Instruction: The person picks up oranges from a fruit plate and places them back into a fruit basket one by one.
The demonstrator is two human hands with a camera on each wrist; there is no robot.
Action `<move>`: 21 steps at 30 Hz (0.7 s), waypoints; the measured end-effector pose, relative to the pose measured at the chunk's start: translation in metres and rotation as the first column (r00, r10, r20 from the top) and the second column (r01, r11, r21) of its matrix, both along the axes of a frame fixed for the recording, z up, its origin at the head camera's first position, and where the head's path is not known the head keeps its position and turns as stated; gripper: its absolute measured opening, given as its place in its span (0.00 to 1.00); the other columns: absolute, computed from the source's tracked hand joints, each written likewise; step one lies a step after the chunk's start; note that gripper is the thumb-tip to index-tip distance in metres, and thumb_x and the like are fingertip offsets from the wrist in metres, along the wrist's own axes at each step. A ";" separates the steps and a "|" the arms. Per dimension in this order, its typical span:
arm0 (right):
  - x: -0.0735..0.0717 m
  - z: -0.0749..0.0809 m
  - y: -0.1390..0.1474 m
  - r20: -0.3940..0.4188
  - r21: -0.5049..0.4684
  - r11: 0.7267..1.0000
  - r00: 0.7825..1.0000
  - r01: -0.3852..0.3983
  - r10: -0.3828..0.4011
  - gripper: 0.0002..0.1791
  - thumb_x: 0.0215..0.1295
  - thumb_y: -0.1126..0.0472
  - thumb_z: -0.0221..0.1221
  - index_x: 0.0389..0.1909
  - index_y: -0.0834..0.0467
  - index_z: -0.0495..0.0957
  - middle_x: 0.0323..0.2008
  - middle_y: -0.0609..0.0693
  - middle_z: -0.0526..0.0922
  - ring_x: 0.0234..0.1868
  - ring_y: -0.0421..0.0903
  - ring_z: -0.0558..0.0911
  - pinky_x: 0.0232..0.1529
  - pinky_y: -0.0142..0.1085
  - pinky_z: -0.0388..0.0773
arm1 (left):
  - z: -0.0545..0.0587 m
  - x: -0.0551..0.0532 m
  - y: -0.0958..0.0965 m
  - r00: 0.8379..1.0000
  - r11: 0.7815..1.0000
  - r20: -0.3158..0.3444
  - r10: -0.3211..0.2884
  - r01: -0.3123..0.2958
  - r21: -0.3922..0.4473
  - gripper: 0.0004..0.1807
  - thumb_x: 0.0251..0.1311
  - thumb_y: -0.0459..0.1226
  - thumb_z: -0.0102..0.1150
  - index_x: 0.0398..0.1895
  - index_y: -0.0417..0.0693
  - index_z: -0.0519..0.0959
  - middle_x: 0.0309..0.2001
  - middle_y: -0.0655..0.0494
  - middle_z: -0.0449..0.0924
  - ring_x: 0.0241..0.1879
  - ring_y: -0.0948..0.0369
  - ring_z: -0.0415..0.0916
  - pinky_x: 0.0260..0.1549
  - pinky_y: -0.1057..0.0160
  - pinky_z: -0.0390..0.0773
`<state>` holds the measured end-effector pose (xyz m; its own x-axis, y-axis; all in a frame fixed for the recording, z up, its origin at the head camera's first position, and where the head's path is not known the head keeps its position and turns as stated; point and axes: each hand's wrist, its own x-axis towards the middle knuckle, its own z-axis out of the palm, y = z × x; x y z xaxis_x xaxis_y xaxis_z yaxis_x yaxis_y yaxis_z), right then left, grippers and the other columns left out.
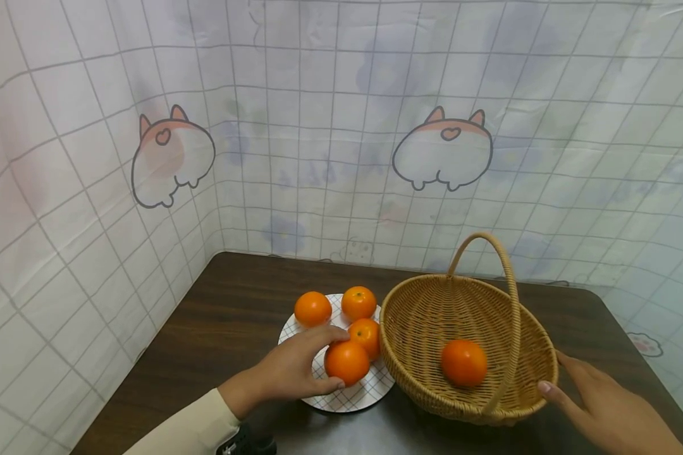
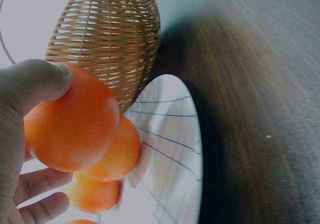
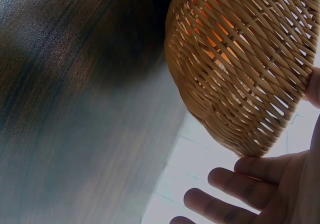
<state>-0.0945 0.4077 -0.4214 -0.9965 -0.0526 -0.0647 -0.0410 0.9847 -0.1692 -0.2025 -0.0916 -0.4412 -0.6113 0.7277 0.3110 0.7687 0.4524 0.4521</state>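
Your left hand (image 1: 296, 366) grips an orange (image 1: 347, 363) over the white plate (image 1: 370, 393), with three other oranges (image 1: 313, 309) nearby on it. Your right hand (image 1: 615, 404), well apart, pinches the rim of the wicker basket (image 1: 478, 316), which holds one more orange (image 1: 463, 363).

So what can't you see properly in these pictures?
- Head view: part of the plate, covered by oranges and the left grip.
- Left wrist view: the lowest orange, mostly cut off by the bottom edge.
- Left wrist view: part of the basket, cut off by the top edge.
- Right wrist view: the orange inside the basket, mostly hidden by its woven side.
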 end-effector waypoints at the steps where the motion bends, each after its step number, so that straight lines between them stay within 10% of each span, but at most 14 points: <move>1: 0.000 0.000 0.000 0.001 0.003 1.000 1.000 0.001 -0.001 0.48 0.77 0.33 0.45 0.73 0.73 0.58 0.64 0.82 0.65 0.56 0.82 0.71 0.32 0.67 0.77 | 0.002 -0.001 0.001 1.000 1.000 0.000 -0.002 0.002 0.002 0.37 0.55 0.49 0.76 0.67 0.52 0.73 0.64 0.62 0.75 0.68 0.59 0.69 0.67 0.50 0.69; 21: 0.002 0.001 -0.001 -0.036 0.003 1.000 0.999 -0.004 0.004 0.46 0.77 0.34 0.46 0.73 0.72 0.60 0.64 0.80 0.67 0.56 0.82 0.72 0.33 0.70 0.76 | 0.029 -0.006 0.008 0.998 0.999 -0.058 -0.016 0.019 0.042 0.38 0.54 0.46 0.77 0.67 0.48 0.73 0.63 0.59 0.75 0.62 0.61 0.73 0.62 0.55 0.75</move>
